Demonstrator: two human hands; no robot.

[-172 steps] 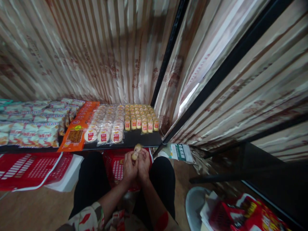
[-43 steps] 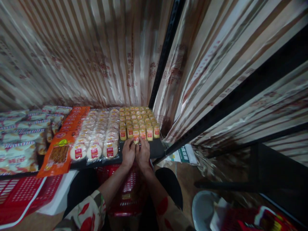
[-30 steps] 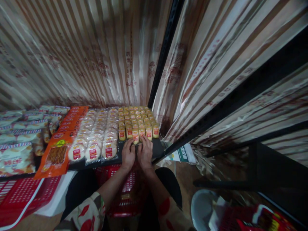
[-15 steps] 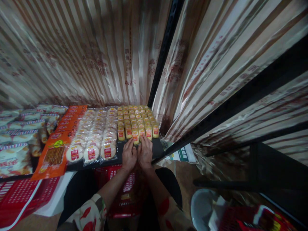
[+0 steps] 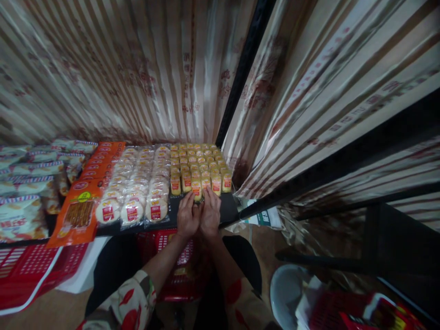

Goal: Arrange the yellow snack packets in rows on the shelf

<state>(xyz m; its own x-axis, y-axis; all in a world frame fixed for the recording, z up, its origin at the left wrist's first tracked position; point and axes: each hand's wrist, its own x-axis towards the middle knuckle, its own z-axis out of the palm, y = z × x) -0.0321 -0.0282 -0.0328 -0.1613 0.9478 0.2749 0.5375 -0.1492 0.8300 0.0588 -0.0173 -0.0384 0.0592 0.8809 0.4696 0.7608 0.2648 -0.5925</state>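
Small yellow packaged cakes (image 5: 201, 160) with red labels stand in tight rows at the right end of a black shelf (image 5: 225, 210). One front packaged cake (image 5: 196, 189) juts slightly forward of its row. My left hand (image 5: 188, 214) has its fingertips at the left side of that cake. My right hand (image 5: 210, 212) closes in from the other side, its fingertips also overlapping the neighbouring pack. The thumbs are close together below the cake, and their exact contact is hard to see. To the left lie rows of round white wrapped crackers (image 5: 132, 208).
Orange snack packets (image 5: 77, 213) and white-and-blue bags (image 5: 22, 217) fill the shelf's left side. Below are a red basket (image 5: 74, 263) and another red basket (image 5: 182, 293). A black post (image 5: 242, 75) rises before the curtain (image 5: 154, 73). A pale basin (image 5: 287, 293) stands lower right.
The camera view has shifted slightly, so the shelf appears a little higher and to the right. Both hands stay at the same front packaged cake, with little visible movement.
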